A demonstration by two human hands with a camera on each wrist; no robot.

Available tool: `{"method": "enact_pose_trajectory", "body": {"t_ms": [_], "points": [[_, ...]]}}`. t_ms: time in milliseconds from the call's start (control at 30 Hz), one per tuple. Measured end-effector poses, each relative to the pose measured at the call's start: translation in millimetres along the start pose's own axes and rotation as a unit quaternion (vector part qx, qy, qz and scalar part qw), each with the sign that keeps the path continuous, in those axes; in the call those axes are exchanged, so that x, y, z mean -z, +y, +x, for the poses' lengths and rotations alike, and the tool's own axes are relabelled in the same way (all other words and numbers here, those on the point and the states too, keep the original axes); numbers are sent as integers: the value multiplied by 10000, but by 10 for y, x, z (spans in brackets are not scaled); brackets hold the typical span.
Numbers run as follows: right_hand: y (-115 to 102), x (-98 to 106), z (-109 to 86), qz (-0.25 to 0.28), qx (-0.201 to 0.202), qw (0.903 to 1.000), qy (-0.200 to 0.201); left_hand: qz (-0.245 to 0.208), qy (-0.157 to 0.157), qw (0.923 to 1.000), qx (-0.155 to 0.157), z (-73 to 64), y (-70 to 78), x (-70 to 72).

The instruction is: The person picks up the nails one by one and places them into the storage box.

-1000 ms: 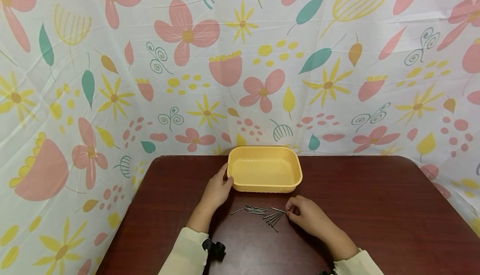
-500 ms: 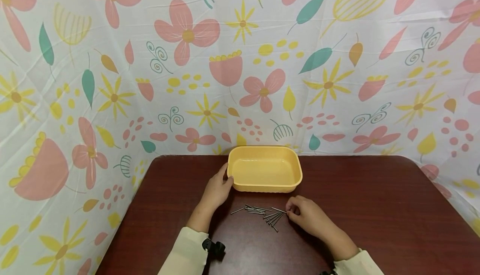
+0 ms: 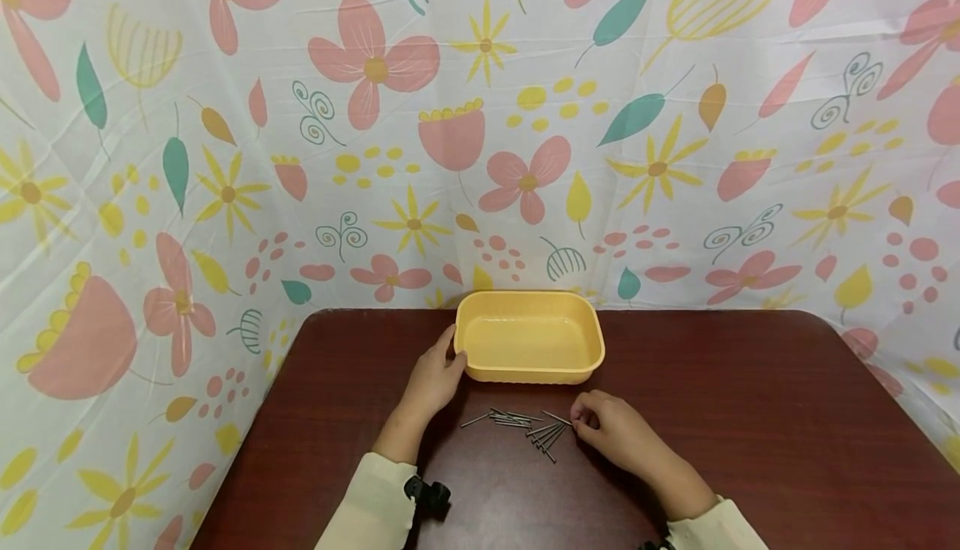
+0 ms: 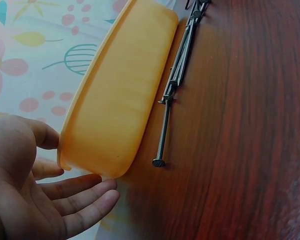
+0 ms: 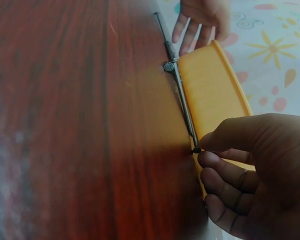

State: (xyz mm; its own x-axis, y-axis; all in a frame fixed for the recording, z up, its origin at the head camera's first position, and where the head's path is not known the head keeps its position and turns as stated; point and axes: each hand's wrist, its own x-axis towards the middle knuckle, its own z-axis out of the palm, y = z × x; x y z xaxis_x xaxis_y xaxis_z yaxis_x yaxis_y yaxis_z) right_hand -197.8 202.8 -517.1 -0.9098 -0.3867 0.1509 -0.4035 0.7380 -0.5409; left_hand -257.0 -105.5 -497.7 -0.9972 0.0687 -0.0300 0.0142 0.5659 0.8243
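In the head view, a yellow tray (image 3: pixel 528 346) at the far edge of the worktop (image 3: pixel 750 417), left hand (image 3: pixel 437 377) at its left end, loose nails (image 3: pixel 512 421) in front, right hand (image 3: pixel 618 431) at one nail (image 3: pixel 557 418), in the left wrist view, fingers (image 4: pixel 82 199) loosely extended against the tray, in the right wrist view, fingers (image 5: pixel 210 160) pinching that nail's head

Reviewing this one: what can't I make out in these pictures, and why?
- Exact number of thin grey metal nails: head view, too small and overlapping.
- Inside of the yellow rectangular plastic-looking tray: both wrist views, hidden by its outer wall.
- Left hand: right wrist view, upper part cut off by the top edge.
- Black object by the right sleeve: head view, mostly cut off by the bottom edge.
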Motion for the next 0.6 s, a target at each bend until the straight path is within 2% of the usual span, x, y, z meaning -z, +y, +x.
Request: {"method": "enact_pose_trajectory", "body": {"t_ms": [600], "points": [[-17,19,24,-15,-243,9997,75,-17,-52,10000,10,4,-13,0]]}}
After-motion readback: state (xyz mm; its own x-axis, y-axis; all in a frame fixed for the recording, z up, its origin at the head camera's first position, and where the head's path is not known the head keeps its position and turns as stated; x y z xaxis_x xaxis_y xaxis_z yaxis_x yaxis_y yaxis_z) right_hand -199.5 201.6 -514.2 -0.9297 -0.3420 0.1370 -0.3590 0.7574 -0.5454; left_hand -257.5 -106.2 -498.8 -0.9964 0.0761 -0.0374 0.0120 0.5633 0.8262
